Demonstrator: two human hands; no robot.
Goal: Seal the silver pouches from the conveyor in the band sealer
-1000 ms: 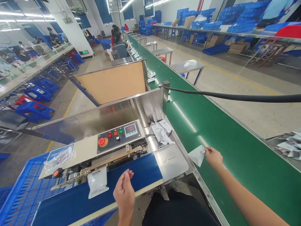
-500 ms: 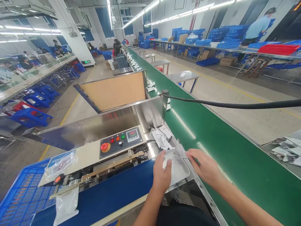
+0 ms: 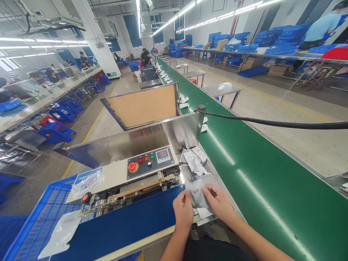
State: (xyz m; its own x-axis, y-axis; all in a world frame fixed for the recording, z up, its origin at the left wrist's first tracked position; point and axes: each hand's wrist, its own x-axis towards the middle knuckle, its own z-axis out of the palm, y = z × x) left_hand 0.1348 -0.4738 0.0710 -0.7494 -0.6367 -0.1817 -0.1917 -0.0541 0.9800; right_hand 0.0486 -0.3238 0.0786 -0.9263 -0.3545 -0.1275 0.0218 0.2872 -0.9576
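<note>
A small pale pouch (image 3: 199,192) is held between my two hands over the metal plate at the right end of the sealing machine. My left hand (image 3: 183,208) pinches its left edge, and my right hand (image 3: 217,203) grips its right side. Just beyond it, several similar pouches (image 3: 194,161) lie heaped beside the machine's control panel (image 3: 149,162). At the far left end of the blue belt (image 3: 130,226), another white pouch (image 3: 62,232) hangs at the sealing head, partly over the belt's edge.
A long green conveyor (image 3: 244,156) runs along my right, with a few pouches near the metal divider (image 3: 136,139). A black cable (image 3: 261,124) crosses above it. A blue basket (image 3: 29,224) stands at the left. Co-workers sit farther back; one person (image 3: 322,27) stands far right.
My right hand has brought a pouch from the green conveyor to the metal plate, and my left hand has taken its other edge. The sealed-end pouch has travelled left along the blue belt.
</note>
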